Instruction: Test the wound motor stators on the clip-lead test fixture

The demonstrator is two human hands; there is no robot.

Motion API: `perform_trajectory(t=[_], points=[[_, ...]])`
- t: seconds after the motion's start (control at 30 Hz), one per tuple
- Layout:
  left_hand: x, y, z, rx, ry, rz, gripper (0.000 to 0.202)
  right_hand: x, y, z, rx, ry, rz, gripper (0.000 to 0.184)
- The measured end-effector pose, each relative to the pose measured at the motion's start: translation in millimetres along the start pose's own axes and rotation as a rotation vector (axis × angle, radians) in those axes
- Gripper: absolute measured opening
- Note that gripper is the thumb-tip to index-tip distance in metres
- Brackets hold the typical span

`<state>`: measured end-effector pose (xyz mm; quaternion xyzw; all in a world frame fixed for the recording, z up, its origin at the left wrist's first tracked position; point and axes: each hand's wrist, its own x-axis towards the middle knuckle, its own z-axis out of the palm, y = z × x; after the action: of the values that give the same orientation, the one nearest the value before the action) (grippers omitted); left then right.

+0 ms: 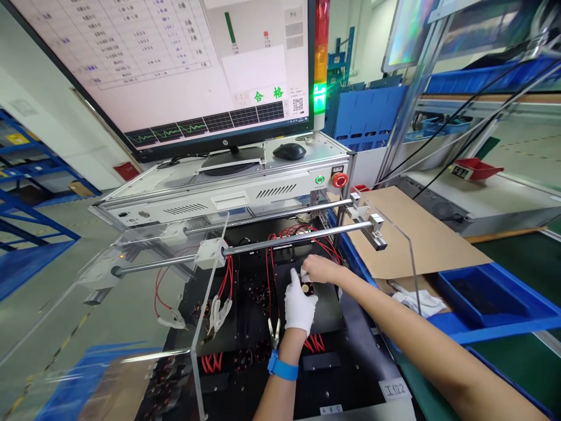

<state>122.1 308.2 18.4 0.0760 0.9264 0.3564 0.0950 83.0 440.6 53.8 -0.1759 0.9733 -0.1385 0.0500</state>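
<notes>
A small round motor [307, 289] with a gold-coloured top sits on a black plate [331, 310] of the test bench. My left hand [300, 307], in a white glove with a blue wrist strap, has its thumb and index finger around the motor's left side. Just behind the motor, my right hand [321, 270] is closed, with white covering at its fingertips; whatever it pinches is hidden. A crocodile clip [274, 330] on red wires lies left of my left wrist.
Metal rails [298, 237] and a clear cover [199, 327] stand around the work area. More white clips [219, 316] hang at left. Behind are a monitor [175, 70], a red stop button [339, 179] and a lit signal tower [319, 96]. Blue trays [495, 298] stand right.
</notes>
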Motion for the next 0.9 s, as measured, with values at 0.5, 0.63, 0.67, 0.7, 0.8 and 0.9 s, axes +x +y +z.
perform_trajectory(t=[0.5,0.63,0.67,0.7,0.8,0.9], points=[[-2,-3,2.8,-0.012,0.034,0.025,0.086,-42,0,56,0.552,0.510,-0.025,0.021],[-3,-3,4.9,0.091,0.067,0.002,0.080,-42,-13,36,-0.024,0.350,-0.172,0.028],[-3,-3,5.2,0.082,0.073,0.010,0.080,-42,-13,32,-0.096,0.328,-0.203,0.028],[-3,-3,5.4,0.065,0.078,0.024,0.081,-42,-12,30,-0.138,0.325,-0.222,0.028],[-4,-3,5.0,0.033,0.086,0.043,0.081,-44,-8,30,-0.168,0.344,-0.236,0.028],[-4,-1,3.9,0.084,0.083,0.010,0.076,-43,-8,31,-0.215,0.311,-0.264,0.027]])
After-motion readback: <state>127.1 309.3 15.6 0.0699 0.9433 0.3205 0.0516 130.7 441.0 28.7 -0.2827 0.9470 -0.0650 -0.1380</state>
